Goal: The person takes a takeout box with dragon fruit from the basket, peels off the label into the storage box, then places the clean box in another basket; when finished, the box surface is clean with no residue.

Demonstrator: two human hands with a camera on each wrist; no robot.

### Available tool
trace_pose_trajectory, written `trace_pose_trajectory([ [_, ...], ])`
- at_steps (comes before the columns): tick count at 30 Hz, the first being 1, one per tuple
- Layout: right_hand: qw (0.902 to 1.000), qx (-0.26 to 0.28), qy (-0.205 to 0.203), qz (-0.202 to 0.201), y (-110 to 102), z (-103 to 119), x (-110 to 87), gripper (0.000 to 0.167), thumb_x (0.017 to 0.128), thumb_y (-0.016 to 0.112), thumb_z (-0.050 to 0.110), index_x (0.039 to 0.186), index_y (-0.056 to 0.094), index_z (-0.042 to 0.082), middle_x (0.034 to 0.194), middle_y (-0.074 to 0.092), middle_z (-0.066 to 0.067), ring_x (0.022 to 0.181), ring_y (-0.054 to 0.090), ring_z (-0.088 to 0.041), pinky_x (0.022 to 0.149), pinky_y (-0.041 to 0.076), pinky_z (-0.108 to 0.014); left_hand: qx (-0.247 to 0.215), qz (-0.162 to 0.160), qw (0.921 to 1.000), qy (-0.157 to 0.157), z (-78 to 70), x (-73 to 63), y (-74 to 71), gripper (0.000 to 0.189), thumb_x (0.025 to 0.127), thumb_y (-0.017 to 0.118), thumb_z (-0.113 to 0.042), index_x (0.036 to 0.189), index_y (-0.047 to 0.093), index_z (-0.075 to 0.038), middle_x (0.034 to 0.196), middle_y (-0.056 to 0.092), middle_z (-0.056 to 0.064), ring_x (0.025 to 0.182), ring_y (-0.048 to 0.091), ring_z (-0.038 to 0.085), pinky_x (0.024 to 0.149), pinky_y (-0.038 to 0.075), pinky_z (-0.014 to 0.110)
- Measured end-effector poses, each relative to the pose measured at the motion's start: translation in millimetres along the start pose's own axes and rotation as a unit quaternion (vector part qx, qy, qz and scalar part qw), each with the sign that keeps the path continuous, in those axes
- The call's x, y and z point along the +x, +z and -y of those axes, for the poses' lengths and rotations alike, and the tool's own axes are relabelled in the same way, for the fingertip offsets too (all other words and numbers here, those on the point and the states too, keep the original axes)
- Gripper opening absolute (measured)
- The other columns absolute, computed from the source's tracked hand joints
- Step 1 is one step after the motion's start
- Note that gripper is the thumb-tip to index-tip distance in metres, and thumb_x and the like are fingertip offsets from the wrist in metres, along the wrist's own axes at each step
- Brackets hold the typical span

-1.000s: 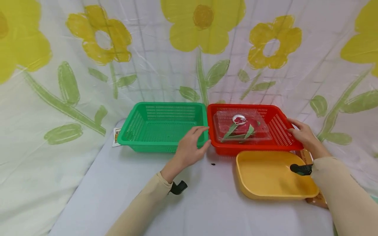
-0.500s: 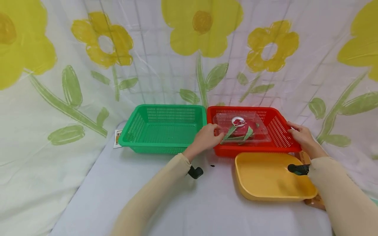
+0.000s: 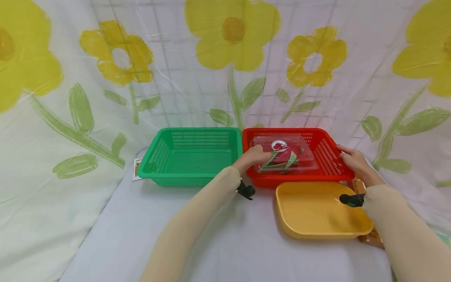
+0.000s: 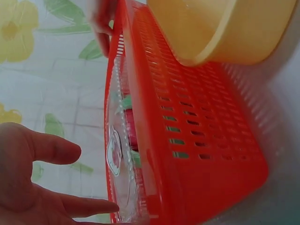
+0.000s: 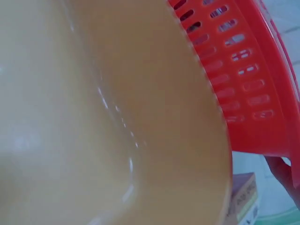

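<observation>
A clear plastic box (image 3: 303,165) with a round label lies in the red basket (image 3: 325,177), a pink-red thing with green leaf-like parts showing through it. Over the box's left side, my left hand (image 3: 254,156) has its thumb and fingers apart. The left wrist view shows one fingertip (image 4: 110,206) right at the box's edge, and the thumb (image 4: 61,149) off its lid. At the basket's right end my right hand (image 3: 357,162) grips the rim; in the right wrist view fingers (image 5: 282,172) show beneath that rim.
A green basket (image 3: 197,176) stands directly left of the red one. In front of the red basket sits a yellow tub (image 3: 322,236), with a brown printed box (image 3: 372,237) partly hidden beside it. A printed card (image 3: 136,169) lies by the green basket; a flowered curtain (image 3: 197,98) hangs behind.
My left hand has moved right, from the green basket's corner to over the clear box's left side. My right hand has stayed at the red basket's rim.
</observation>
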State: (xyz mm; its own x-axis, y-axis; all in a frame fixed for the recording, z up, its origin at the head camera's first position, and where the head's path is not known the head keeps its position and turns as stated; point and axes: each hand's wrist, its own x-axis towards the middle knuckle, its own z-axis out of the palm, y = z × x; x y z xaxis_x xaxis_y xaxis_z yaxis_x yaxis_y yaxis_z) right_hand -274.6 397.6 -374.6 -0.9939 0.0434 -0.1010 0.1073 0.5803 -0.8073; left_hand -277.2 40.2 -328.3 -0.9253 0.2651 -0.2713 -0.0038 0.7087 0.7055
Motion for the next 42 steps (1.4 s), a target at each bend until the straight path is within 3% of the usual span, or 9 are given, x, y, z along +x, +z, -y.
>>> trace_pose_trajectory([
  [7,0.9817,-0.166,-0.071,0.060,-14.4,15.4,-2.1,0.052,0.100,0.040,0.008,0.146,0.030,-0.012,0.135,0.043,-0.040,0.080,0.052,-0.027,0.066,0.043,-0.026,-0.042,-0.015,0.9990,-0.002,2.8,5.2,8.2,0.038,0.091,0.064,-0.029,0.117,0.057,-0.002,0.102,0.062,0.012,0.107,0.059,0.035,0.090,0.052,0.041],
  [10,0.9721,-0.203,-0.091,0.076,-20.4,20.4,-6.3,0.053,0.097,0.050,0.007,0.142,0.035,-0.015,0.121,0.049,-0.043,0.078,0.059,-0.032,0.067,0.052,-0.032,-0.066,-0.015,0.9976,-0.013,2.8,6.5,10.1,0.037,0.090,0.065,-0.028,0.116,0.056,-0.003,0.101,0.062,0.012,0.108,0.059,0.035,0.092,0.052,0.043],
  [15,0.9618,-0.212,-0.150,0.086,-24.9,17.2,-13.9,0.054,0.093,0.060,0.004,0.138,0.041,-0.018,0.129,0.046,-0.044,0.099,0.061,-0.052,0.069,0.059,-0.042,-0.097,-0.027,0.9949,-0.010,0.6,4.7,9.0,0.037,0.089,0.065,-0.027,0.117,0.055,-0.005,0.099,0.061,0.009,0.106,0.059,0.032,0.090,0.052,0.043],
  [18,0.9563,-0.213,-0.184,0.079,-21.2,10.8,-18.0,0.054,0.091,0.063,0.003,0.135,0.043,-0.019,0.137,0.040,-0.043,0.103,0.058,-0.056,0.067,0.059,-0.037,-0.130,-0.031,0.9910,-0.014,0.5,4.4,9.9,0.044,0.089,0.066,-0.026,0.126,0.052,-0.006,0.108,0.062,0.009,0.111,0.058,0.033,0.091,0.052,0.043],
  [24,0.9475,-0.182,-0.261,0.028,-7.7,-9.4,-24.5,0.048,0.084,0.062,-0.008,0.127,0.047,-0.024,0.139,0.035,-0.044,0.097,0.057,-0.048,0.065,0.048,-0.011,-0.092,-0.049,0.9928,-0.059,-2.7,13.4,19.1,0.080,0.091,0.065,-0.028,0.155,0.021,-0.008,0.155,0.027,0.016,0.136,0.032,0.035,0.107,0.038,0.051],
  [29,0.9524,-0.146,-0.268,0.006,-6.1,-21.9,-27.7,0.048,0.083,0.063,-0.012,0.128,0.049,-0.021,0.140,0.037,-0.042,0.084,0.064,-0.035,0.062,0.048,-0.010,-0.081,-0.023,0.9939,-0.072,-3.3,21.5,24.4,0.087,0.091,0.060,-0.027,0.157,0.009,-0.005,0.161,0.007,0.019,0.144,0.013,0.037,0.112,0.031,0.050],
  [33,0.9607,-0.131,-0.244,0.013,-8.3,-22.0,-30.9,0.048,0.085,0.064,-0.008,0.129,0.050,-0.018,0.141,0.037,-0.040,0.066,0.067,-0.019,0.057,0.051,-0.018,-0.185,-0.009,0.9796,-0.077,3.2,25.5,27.5,0.068,0.093,0.061,-0.022,0.150,0.029,-0.002,0.152,0.031,0.019,0.139,0.027,0.036,0.108,0.038,0.047],
  [38,0.9643,-0.125,-0.233,0.010,-9.9,-22.9,-33.3,0.047,0.087,0.065,-0.006,0.130,0.051,-0.017,0.140,0.038,-0.040,0.068,0.069,-0.019,0.058,0.052,-0.019,-0.292,-0.016,0.9544,-0.060,7.8,27.9,36.7,0.032,0.094,0.065,-0.016,0.122,0.055,-0.004,0.124,0.061,0.017,0.116,0.055,0.038,0.098,0.046,0.048],
  [42,0.9629,-0.114,-0.244,-0.007,-11.5,-27.3,-31.6,0.046,0.086,0.066,-0.009,0.128,0.052,-0.017,0.140,0.040,-0.040,0.074,0.068,-0.013,0.061,0.051,-0.014,-0.326,-0.045,0.9394,-0.095,5.7,35.7,41.9,0.054,0.092,0.068,-0.018,0.138,0.043,-0.007,0.123,0.057,0.014,0.116,0.053,0.034,0.101,0.045,0.048],
])
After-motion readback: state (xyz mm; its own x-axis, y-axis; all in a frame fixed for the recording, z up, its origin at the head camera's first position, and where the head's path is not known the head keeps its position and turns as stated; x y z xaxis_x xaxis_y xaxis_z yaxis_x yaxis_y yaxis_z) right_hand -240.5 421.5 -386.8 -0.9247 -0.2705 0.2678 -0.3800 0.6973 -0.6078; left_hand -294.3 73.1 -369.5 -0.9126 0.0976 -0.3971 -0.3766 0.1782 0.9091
